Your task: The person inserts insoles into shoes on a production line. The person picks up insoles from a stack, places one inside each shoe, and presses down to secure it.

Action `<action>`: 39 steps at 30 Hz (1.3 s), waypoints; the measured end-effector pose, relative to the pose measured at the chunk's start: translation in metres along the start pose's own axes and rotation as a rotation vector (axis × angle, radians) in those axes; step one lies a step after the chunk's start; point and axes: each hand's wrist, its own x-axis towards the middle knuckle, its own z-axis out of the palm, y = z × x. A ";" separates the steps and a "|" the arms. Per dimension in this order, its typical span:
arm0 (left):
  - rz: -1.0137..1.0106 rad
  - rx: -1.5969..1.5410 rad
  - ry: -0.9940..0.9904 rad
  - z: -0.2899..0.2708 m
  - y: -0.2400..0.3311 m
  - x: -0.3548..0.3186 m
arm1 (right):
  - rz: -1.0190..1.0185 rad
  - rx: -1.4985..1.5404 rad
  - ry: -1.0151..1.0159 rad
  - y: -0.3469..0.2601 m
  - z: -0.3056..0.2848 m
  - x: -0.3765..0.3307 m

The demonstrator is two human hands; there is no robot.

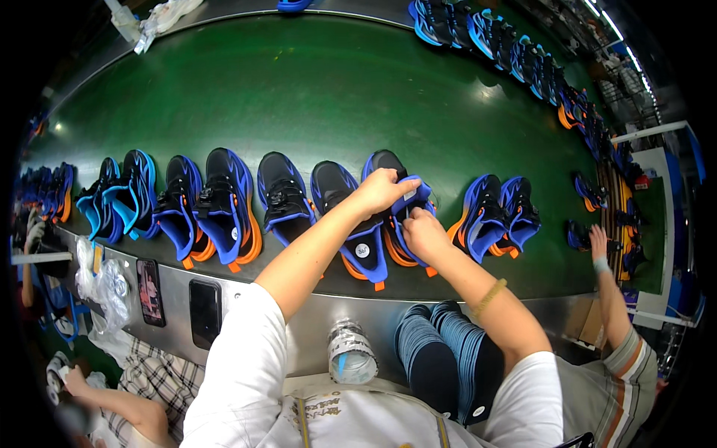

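Note:
Both of my hands are on one black and blue sneaker (385, 159) with an orange sole, which stands on the green conveyor belt (299, 82) with its toe pointing away from me. Fingers of my left hand (379, 193) are closed on the sneaker's blue tongue (417, 193), which is pulled up. My right hand (427, 235) is closed at the sneaker's opening, its fingertips partly inside; what they hold, if anything, is hidden. Just left is a matching sneaker (364, 250) with a round white sticker on its insole. My left forearm covers part of that pair.
Along the belt stand more sneakers (228, 198), with another pair (489, 213) to the right. On the metal edge lie two phones (150, 293) and a taped clear jar (352, 355). Stacked insoles (426, 366) rest against my front. A co-worker's arm (611, 287) reaches in at right.

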 end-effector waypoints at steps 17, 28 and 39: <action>0.009 0.104 -0.182 0.008 -0.010 -0.002 | -0.024 -0.515 -0.626 0.002 0.010 0.013; 0.095 0.234 0.051 0.033 -0.016 0.001 | -0.513 -0.544 -0.219 0.035 0.011 0.001; 0.478 0.829 0.280 0.041 -0.003 -0.012 | -0.053 -0.122 -0.675 0.015 -0.011 -0.029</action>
